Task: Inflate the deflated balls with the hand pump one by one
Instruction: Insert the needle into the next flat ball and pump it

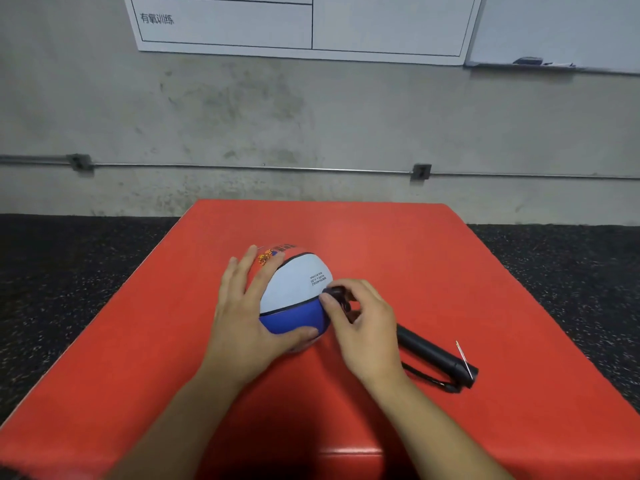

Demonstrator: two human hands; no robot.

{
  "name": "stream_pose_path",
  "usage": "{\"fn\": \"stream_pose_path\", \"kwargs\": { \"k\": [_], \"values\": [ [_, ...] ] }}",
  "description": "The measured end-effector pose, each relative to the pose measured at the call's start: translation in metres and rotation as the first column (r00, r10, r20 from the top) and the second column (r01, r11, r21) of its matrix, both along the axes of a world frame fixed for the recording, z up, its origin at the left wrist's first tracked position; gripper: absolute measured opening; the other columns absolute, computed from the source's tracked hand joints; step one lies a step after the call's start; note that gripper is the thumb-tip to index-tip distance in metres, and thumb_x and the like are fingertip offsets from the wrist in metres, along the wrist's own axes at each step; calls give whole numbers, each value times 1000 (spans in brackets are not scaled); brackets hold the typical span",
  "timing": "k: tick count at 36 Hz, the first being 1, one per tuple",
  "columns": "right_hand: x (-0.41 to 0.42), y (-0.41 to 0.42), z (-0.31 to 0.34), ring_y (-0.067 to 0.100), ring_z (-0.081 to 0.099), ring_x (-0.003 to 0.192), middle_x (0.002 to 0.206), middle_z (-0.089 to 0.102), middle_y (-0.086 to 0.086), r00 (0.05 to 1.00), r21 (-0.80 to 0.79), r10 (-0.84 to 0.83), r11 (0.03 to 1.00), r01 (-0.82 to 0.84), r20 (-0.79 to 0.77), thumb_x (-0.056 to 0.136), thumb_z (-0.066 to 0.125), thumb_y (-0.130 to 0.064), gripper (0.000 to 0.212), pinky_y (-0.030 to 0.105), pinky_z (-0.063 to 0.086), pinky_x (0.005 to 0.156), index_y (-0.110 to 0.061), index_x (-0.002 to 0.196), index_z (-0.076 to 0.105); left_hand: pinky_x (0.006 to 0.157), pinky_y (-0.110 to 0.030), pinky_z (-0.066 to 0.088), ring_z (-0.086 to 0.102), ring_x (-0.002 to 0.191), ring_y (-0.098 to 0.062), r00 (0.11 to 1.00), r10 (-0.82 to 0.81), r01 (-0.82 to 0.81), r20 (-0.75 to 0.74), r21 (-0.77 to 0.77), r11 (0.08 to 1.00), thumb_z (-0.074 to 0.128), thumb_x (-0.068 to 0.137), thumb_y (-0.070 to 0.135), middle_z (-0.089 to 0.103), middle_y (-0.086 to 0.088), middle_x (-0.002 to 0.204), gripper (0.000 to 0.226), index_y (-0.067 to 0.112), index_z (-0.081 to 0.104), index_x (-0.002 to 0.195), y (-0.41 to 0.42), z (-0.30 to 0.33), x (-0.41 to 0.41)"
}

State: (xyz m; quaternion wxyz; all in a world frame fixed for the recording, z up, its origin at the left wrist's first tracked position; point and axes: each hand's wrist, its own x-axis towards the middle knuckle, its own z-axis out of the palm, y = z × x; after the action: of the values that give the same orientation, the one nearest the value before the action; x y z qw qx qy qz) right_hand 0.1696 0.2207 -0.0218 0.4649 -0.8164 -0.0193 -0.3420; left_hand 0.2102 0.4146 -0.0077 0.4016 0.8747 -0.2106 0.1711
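A red, white and blue ball (294, 289) sits in the middle of the red box top (398, 244). My left hand (242, 317) holds the ball from its left side, fingers spread over the top and thumb on the blue panel. My right hand (360, 323) pinches the black head end of the hand pump (337, 296) against the ball's right side. The pump's black barrel (433, 355) lies on the red surface and runs back to the right, with a thin needle (464, 358) resting across its far end and a black strap loop beside it.
The red box top ends at a front edge near me (346, 452). Dark speckled floor (69, 271) lies on both sides. A grey concrete wall (311, 116) with a conduit pipe and a whiteboard (301, 26) stands behind.
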Motion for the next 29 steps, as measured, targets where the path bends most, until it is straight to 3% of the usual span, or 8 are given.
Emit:
{"fn": "stream_pose_path", "kwargs": {
  "k": [4, 7, 9, 13, 19, 23, 26, 29],
  "values": [
    [0, 3, 0, -6, 59, 74, 96, 70, -18, 999, -59, -40, 997, 39, -13, 97, 69, -32, 11, 23, 43, 71, -30, 108, 70, 123, -30, 9, 3, 161, -16, 1000, 30, -30, 8, -6, 1000, 75, 55, 74, 10, 21, 171, 113, 54, 31, 157, 2, -2, -2],
    [-1, 3, 1, -5, 55, 63, 90, 71, -19, 998, -83, -56, 995, 54, -29, 99, 63, -36, 12, 25, 40, 68, -30, 109, 68, 123, -31, 11, 5, 160, -17, 999, 41, -41, 15, -15, 999, 75, 57, 73, 10, 21, 171, 111, 54, 31, 157, 2, -2, -2],
    [-3, 4, 6, -3, 63, 70, 90, 73, -18, 999, -23, -42, 999, 41, -12, 104, 63, -29, 6, 28, 46, 69, -28, 109, 65, 124, -33, 14, 8, 160, -18, 999, 50, -50, 10, -47, 998, 76, 57, 72, 11, 20, 170, 110, 54, 32, 156, 3, -3, -1],
    [1, -2, 17, 11, 78, 89, 96, 78, -8, 998, 244, 35, 968, -48, 58, 108, 56, -20, 5, 30, 57, 80, -24, 108, 59, 127, -45, 23, 14, 158, -16, 997, 75, -77, -14, -116, 990, 80, 57, 72, 15, 18, 169, 110, 56, 32, 155, 11, -2, 3],
    [21, -19, -7, 16, 74, 87, 92, 74, -3, 996, 246, -44, 967, 62, -78, 103, 64, -21, 12, 44, 58, 86, -27, 113, 66, 128, -47, 23, 4, 161, -17, 996, 27, -36, -83, -104, 994, 96, 45, 65, -4, 22, 170, 127, 74, 20, 147, 11, 4, -10],
    [33, -21, -18, 25, 73, 83, 90, 74, -2, 969, 285, -36, 952, 107, -243, 101, 66, -16, 23, 46, 59, 81, -36, 112, 65, 124, -38, 28, 18, 156, -14, 997, 27, -35, -77, -103, 994, 90, 45, 68, 10, 14, 168, 123, 72, 22, 147, 17, 8, -12],
    [32, -13, -17, 24, 71, 94, 107, 73, -3, 950, 263, -5, 960, 92, -312, 100, 68, -20, 32, 42, 56, 91, -35, 128, 59, 124, -42, 33, 29, 151, -11, 997, 67, -71, -45, -101, 992, 84, 49, 70, 25, 12, 162, 116, 60, 31, 152, 29, 8, -11],
    [23, -1, -8, 8, 58, 124, 135, 61, -8, 956, 128, -1, 991, 41, -295, 102, 65, -33, 48, 32, 44, 112, -26, 148, 53, 125, -42, 33, 28, 152, -8, 995, 94, -95, -15, -87, 992, 83, 52, 68, 30, 13, 161, 112, 56, 34, 152, 43, 11, -16]
  ]
}}
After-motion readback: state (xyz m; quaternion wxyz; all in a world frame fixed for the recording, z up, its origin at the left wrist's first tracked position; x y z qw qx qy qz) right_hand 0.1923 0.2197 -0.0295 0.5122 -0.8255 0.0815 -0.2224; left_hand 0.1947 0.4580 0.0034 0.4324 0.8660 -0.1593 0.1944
